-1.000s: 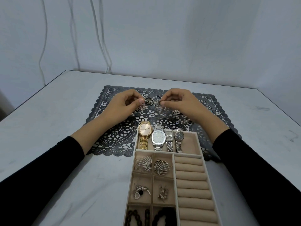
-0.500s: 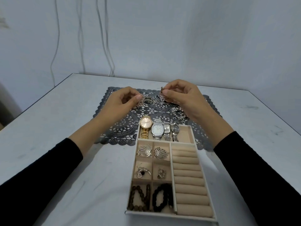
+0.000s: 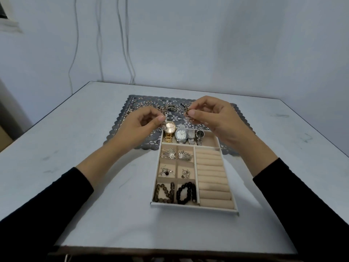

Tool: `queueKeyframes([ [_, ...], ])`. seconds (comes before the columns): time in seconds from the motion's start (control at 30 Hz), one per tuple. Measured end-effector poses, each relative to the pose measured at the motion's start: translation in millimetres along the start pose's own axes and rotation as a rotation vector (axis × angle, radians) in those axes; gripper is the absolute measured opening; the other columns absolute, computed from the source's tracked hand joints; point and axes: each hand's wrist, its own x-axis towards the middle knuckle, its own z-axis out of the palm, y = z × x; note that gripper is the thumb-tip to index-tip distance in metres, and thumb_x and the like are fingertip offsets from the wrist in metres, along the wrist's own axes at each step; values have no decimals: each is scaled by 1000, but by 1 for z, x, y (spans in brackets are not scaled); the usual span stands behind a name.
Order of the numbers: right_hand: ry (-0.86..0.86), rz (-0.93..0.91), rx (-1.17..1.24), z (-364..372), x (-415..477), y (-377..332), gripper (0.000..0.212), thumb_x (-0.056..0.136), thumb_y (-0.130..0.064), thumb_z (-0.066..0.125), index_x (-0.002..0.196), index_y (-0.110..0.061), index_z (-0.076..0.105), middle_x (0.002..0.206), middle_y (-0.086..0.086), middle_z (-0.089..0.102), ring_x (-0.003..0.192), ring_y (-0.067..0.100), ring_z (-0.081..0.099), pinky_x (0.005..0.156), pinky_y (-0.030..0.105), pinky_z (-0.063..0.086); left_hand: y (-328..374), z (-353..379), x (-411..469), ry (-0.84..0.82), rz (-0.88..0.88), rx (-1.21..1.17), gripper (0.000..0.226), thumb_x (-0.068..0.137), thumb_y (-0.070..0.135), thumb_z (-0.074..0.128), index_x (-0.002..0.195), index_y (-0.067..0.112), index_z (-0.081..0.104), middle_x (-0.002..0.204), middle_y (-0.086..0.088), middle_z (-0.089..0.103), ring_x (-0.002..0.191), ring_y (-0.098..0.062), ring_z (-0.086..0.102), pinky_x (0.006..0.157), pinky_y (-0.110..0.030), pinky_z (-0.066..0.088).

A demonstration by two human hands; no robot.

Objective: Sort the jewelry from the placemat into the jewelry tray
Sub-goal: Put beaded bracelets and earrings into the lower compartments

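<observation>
We have lifted both hands off the placemat (image 3: 120, 127); they are now above the far end of the jewelry tray (image 3: 194, 207). R hand (image 3: 217, 120): thumb/forefinger pinch a small dangling piece (image 3: 187, 112). L hand (image 3: 143, 123): same pinch on a second piece (image 3: 163, 121), too small to ID. Likely next: place in a tray compartment. Chains (image 3: 168, 108) remain on mat.

The small piece (image 3: 187, 112) your right hand (image 3: 217, 120) pinches is blurred; the fine strand (image 3: 160, 128) your left hand (image 3: 137, 127) pinches is too thin to identify. Your hands hide part of the placemat (image 3: 120, 129).
</observation>
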Motion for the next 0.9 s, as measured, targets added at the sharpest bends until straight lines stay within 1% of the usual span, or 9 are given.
queueKeyframes([
  [0.07, -29, -1, 0, 2, -9, -1, 16, 75, -11, 72, 90, -8, 67, 84, 6, 68, 79, 16, 64, 81, 29, 54, 2, 0, -9, -1, -33, -12, 7, 90, 26, 64, 93, 21, 67, 85, -2, 68, 80, -9, 67, 71, -32, 58],
  [0.13, -53, -6, -2, 4, -15, -1, 16, 74, -12, 72, 89, -8, 67, 85, 7, 68, 81, 19, 63, 81, 30, 54, 5, 1, -16, 1, -32, -11, 6, 92, 24, 63, 93, 19, 66, 84, -1, 68, 78, -7, 67, 64, -27, 56],
  [0.2, -80, -5, 3, 5, -21, -1, 16, 74, -11, 73, 88, -8, 68, 86, 9, 68, 84, 23, 63, 81, 31, 54, 5, 1, -21, 9, -10, 16, 8, 92, 23, 63, 95, 16, 67, 86, -3, 69, 79, -9, 67, 67, -28, 56],
  [0.33, -153, 6, -73, 7, -32, -3, 16, 75, -11, 72, 90, -6, 67, 86, 13, 68, 80, 21, 64, 77, 26, 55, 7, 0, -27, 10, -26, 22, 16, 91, 27, 63, 99, 14, 67, 93, -11, 70, 85, -19, 69, 73, -44, 58],
  [0.4, -184, 22, -117, 8, -35, -2, 16, 77, -7, 72, 91, -3, 67, 87, 17, 67, 80, 23, 64, 79, 29, 56, 9, 3, -29, 14, -19, 5, 15, 92, 24, 63, 98, 11, 67, 91, -10, 71, 84, -14, 69, 75, -38, 58],
  [0.47, -219, 42, -145, 9, -38, -2, 14, 78, -5, 71, 92, -3, 67, 88, 19, 67, 82, 28, 64, 82, 35, 56, 13, 5, -30, 18, -7, -18, 11, 92, 17, 62, 98, 9, 66, 89, -6, 70, 82, -8, 68, 75, -23, 56],
  [0.53, -251, 64, -157, 10, -40, -2, 13, 78, -4, 71, 91, -4, 68, 86, 12, 70, 81, 23, 65, 82, 32, 56, 15, 7, -31, 20, -9, -37, 9, 93, 14, 62, 98, 8, 65, 88, -4, 69, 81, -5, 67, 73, -16, 53],
  [0.67, -304, 101, -219, 10, -43, -1, 12, 79, -4, 71, 89, -8, 69, 86, 4, 72, 82, 17, 67, 81, 26, 55, 18, 7, -32, 18, -6, -46, 5, 92, 14, 62, 95, 12, 66, 88, -2, 69, 80, -5, 67, 73, -15, 52],
  [0.9, -386, 152, -348, 14, -43, 2, 15, 78, -8, 74, 92, -3, 70, 89, 11, 72, 81, 21, 67, 79, 27, 55, 17, 7, -31, 13, 3, -33, 6, 93, 14, 62, 96, 12, 65, 87, -1, 69, 80, -5, 67, 74, -17, 54],
])
